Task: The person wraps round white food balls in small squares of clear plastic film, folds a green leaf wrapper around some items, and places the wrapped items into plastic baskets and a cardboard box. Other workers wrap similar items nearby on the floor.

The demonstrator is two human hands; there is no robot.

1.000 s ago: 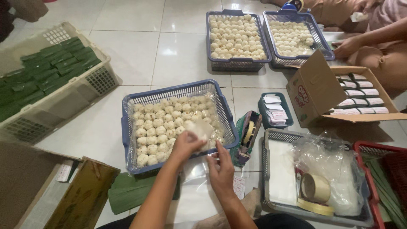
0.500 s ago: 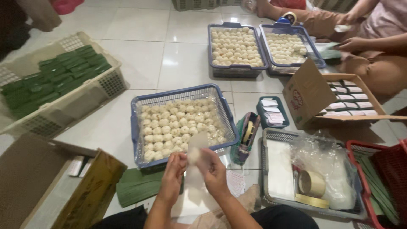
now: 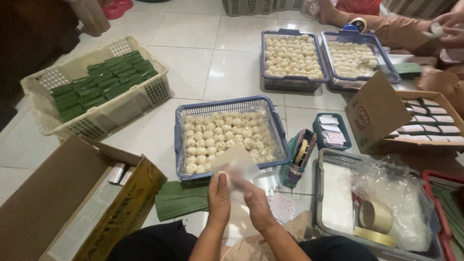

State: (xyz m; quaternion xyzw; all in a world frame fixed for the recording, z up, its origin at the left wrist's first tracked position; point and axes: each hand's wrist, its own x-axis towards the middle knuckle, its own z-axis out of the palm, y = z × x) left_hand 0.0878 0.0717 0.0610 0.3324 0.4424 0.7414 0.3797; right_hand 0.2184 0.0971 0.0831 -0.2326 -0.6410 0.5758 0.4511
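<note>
My left hand [image 3: 219,199] and my right hand [image 3: 254,203] are close together at the bottom centre, both gripping a pale translucent wrapper sheet [image 3: 235,164] with a small pale round cake seemingly inside it. Just beyond them sits a blue basket [image 3: 278,131] filled with several round white cakes [image 3: 220,137]. A folded green leaf [image 3: 180,199] lies on the tile floor left of my hands.
A cream crate [image 3: 47,121] of green leaf-wrapped parcels stands at left, an open cardboard box [image 3: 63,203] at lower left. A tape dispenser [image 3: 299,154], a tray of small labels [image 3: 331,131], a grey tray with tape rolls [image 3: 376,217], two far baskets of cakes [image 3: 292,55] and another person's hands [image 3: 447,26] are to the right.
My hands drew back from the blue basket with a cake and came together over the wrapper sheet, lifting it in front of me. The view shifted slightly.
</note>
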